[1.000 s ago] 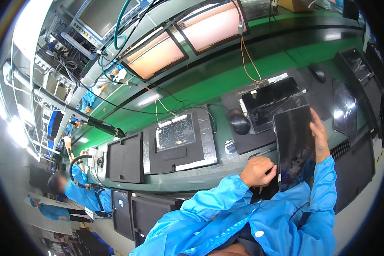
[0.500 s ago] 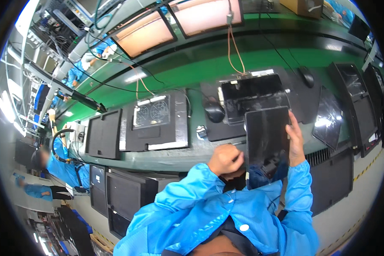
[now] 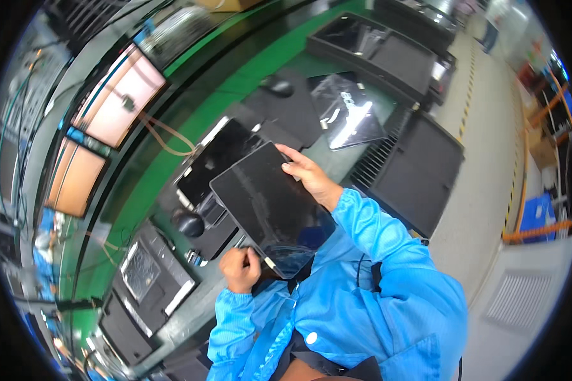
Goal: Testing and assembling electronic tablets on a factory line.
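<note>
A dark, glossy flat display panel (image 3: 267, 200) is held in front of my body, tilted in the view. My right hand (image 3: 308, 174) grips its upper right edge, thumb on the face and fingers partly hidden behind. Close to the panel's lower left edge is my left hand (image 3: 240, 268), curled closed with the thumb up. Whether it pinches anything is hidden. Near it, a small pale tab (image 3: 270, 261) shows on the panel's edge. Beyond the held panel, another dark screen (image 3: 221, 152) lies on the bench.
A black mouse (image 3: 188, 223) and a second mouse (image 3: 277, 86) rest on dark mats. A shiny black panel (image 3: 349, 111) lies farther right, beside black trays (image 3: 422, 165). Two lit monitors (image 3: 121, 95) stand across the green bench, cables hanging near them. A yellow-black striped line marks the floor.
My view has swung to the right, so the bench now runs diagonally. The panel has tilted with my right hand still on it. My left hand stays closed beside its lower edge.
</note>
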`<state>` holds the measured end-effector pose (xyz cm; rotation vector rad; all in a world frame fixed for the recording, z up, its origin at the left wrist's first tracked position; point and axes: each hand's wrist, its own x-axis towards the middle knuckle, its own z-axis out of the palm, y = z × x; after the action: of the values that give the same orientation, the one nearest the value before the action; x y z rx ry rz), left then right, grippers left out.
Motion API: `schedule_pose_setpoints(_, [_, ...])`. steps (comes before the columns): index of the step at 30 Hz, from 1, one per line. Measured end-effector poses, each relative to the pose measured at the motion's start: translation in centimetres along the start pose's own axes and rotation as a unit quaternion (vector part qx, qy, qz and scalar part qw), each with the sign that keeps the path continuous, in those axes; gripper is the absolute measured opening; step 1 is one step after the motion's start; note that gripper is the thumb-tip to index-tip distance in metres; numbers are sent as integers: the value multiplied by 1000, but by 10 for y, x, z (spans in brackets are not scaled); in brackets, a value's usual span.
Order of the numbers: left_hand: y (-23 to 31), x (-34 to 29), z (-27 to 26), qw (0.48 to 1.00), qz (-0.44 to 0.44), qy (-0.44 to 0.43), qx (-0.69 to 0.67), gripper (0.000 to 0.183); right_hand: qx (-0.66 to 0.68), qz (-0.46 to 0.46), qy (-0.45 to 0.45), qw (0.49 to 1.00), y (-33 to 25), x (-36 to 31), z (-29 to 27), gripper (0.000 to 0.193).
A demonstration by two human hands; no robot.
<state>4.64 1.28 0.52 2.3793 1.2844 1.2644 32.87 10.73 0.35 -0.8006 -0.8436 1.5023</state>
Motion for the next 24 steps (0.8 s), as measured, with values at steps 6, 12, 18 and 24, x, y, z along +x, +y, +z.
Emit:
schedule_pose_setpoints(6, [4, 6, 3, 1000, 12, -9, -18, 20, 7, -136, 195, 971, -100, -18, -59, 56])
schedule_pose_setpoints(12, [9, 10, 5, 1000, 4, -4, -7, 19, -50, -257, 460, 848, -181, -1, -204, 56])
schedule_pose_setpoints(18, [3, 7, 6, 1000, -8, -10, 14, 18, -60, -301, 524, 795, -168, 16, -260, 53])
schedule_pose_setpoints(24, [8, 4, 6, 999, -37, -13, 35, 22, -9, -281, 475, 834, -114, 48, -197, 57])
